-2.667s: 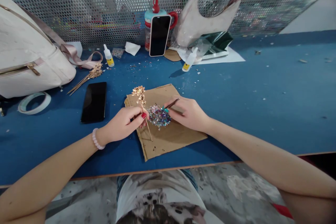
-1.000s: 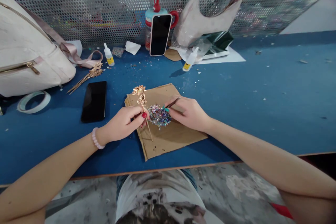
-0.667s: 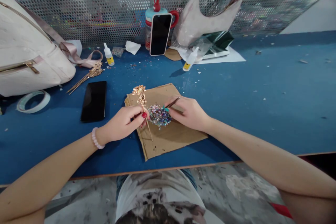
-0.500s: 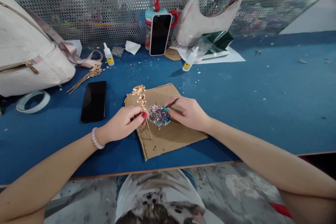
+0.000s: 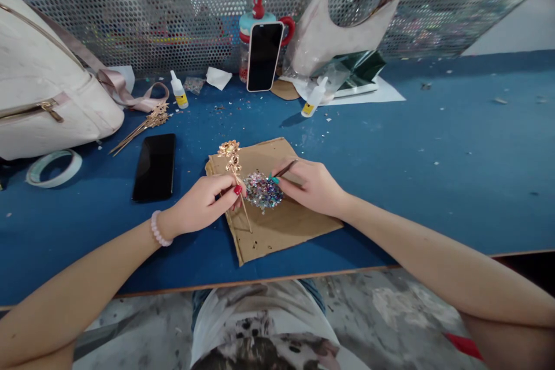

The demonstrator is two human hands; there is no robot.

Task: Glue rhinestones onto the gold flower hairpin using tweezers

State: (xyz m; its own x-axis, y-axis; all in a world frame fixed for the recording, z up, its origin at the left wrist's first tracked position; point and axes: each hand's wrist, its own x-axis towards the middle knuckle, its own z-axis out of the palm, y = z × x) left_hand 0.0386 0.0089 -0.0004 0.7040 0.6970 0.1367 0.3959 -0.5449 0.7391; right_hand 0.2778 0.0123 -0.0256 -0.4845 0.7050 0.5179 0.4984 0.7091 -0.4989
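Note:
My left hand is closed on the stem of a gold flower hairpin, whose blossoms stick up above the fingers and whose prongs point down toward me. My right hand pinches dark tweezers; their tips are hidden by the fingers. Between the two hands a heap of glittering small gems lies on a piece of brown cardboard. The right fingertips are at the heap's upper right edge.
Left of the cardboard lie a black phone, a tape roll, more gold hairpins and a white bag. Behind stand glue bottles, a phone against a red-handled cup, and another bag.

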